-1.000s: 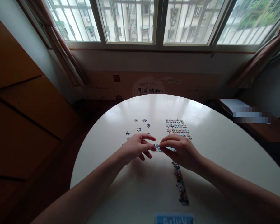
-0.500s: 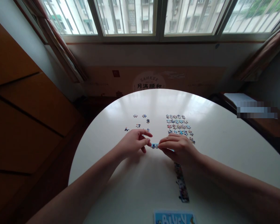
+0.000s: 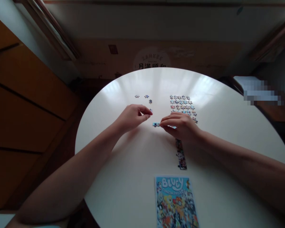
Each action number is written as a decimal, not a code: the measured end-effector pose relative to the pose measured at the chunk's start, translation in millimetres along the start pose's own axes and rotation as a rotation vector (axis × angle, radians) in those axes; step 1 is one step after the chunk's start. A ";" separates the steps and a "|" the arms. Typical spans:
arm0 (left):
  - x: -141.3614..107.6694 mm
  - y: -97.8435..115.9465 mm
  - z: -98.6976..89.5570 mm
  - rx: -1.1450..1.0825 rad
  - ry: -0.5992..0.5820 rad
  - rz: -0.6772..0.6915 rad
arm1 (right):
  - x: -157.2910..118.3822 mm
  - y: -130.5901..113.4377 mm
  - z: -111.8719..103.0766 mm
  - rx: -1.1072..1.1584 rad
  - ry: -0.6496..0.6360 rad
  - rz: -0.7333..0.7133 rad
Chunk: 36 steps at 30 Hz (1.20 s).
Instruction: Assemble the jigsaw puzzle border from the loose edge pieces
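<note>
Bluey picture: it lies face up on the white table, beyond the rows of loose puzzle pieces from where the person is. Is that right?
Not beyond: the head view shows the Bluey picture face up on the white table, nearer the person than the rows of loose puzzle pieces.

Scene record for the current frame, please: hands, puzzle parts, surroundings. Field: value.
left_hand: left hand over the table, thumb and index close together; grip unclear
right_hand: right hand, fingertips at a short blue puzzle section, partly hidden
joined_strip: dark puzzle strip, running from near the right hand toward the picture sheet
loose_pieces: rows of pieces beyond the right hand; scattered pieces beyond the left
reference: picture sheet, headed "BLUEY", nearest the camera
surface: white rounded table
</note>
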<state>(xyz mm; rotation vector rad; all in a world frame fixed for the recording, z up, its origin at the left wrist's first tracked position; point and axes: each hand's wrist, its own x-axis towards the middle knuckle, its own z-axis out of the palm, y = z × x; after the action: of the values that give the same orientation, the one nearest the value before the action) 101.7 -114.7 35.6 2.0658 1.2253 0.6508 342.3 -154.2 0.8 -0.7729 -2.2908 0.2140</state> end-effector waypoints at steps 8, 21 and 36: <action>-0.7 -1.3 1.2 0.123 0.046 0.098 | -1.0 -0.1 -0.7 -0.052 -0.006 -0.001; -3.8 -2.4 3.6 0.285 -0.031 0.087 | 0.1 0.4 -1.8 -0.058 -0.108 -0.026; -7.1 6.3 6.3 0.360 -0.087 0.084 | 6.5 -0.3 4.6 -0.100 -0.131 -0.043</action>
<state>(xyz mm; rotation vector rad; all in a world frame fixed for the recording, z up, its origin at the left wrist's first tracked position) 106.6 -125.0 35.4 2.4239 1.2852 0.3922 335.4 -150.3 1.2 -0.7798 -2.4553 0.1350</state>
